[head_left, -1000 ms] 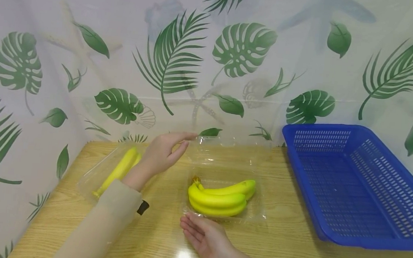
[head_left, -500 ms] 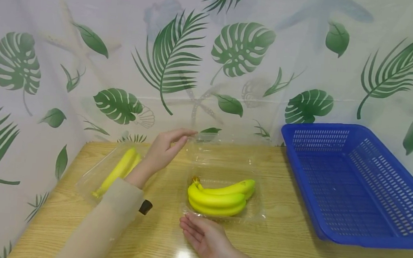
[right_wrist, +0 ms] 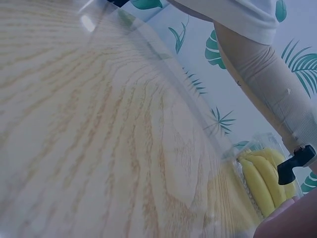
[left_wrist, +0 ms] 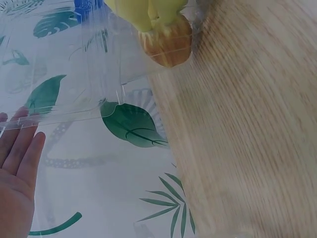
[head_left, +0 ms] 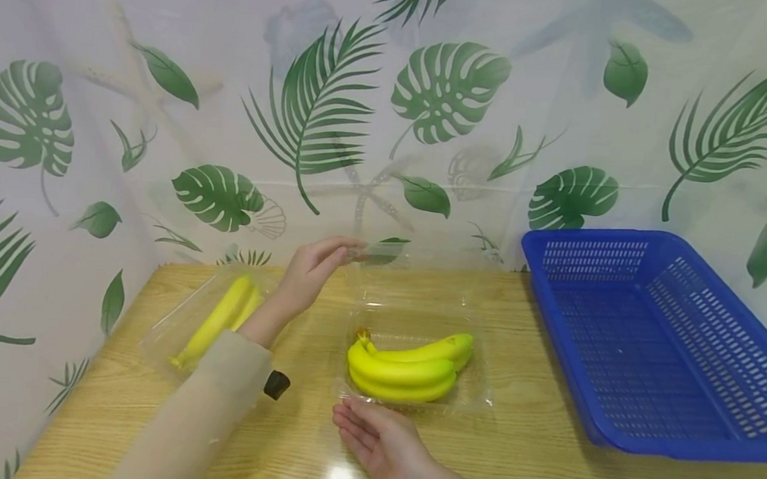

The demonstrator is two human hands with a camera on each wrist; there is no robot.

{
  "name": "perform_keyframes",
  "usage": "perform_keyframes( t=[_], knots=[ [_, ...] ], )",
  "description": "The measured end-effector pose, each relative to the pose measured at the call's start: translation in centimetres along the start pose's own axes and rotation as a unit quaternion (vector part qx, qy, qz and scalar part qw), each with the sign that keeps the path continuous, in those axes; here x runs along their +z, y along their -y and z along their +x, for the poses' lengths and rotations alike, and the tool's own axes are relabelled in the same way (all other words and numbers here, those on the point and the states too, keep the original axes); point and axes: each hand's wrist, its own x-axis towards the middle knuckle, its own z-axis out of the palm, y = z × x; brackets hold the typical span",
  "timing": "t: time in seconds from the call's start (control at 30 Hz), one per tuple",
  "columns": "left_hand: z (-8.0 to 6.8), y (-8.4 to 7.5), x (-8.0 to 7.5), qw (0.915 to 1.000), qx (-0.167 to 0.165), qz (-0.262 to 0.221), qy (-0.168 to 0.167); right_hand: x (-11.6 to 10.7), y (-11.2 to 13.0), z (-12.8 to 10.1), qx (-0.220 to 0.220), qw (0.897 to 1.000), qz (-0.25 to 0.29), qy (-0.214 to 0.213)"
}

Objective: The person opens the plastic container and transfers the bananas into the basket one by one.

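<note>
Left hand (head_left: 306,277) and right hand (head_left: 387,449), fingers extended, nothing grasped, are held at a clear, hinged plastic box (head_left: 411,314), probably light, flexible and slippery, best gripped by its rim (head_left: 467,408).

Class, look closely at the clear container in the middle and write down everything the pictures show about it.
The clear container looks like thin, shiny plastic, see-through throughout. Its lid is raised open behind the base, which rests on the wooden table and holds a bunch of yellow bananas, stem end to the left. The left hand has its fingertips at the lid's far left corner. The right hand lies by the front edge; whether it touches is unclear.
</note>
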Motion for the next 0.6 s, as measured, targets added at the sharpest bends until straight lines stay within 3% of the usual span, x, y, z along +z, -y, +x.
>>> perform_keyframes(
  t=[0.2,0.6],
  knots=[
    [0.1,0.2,0.3,0.9992,-0.012,-0.039,0.003,-0.3,0.0,-0.1,0.007,1.0,-0.022,0.019],
    [0.3,-0.1,0.3,0.9985,-0.031,-0.046,0.003,-0.5,1.4,-1.1,0.026,0.995,-0.056,0.082]
  ],
)
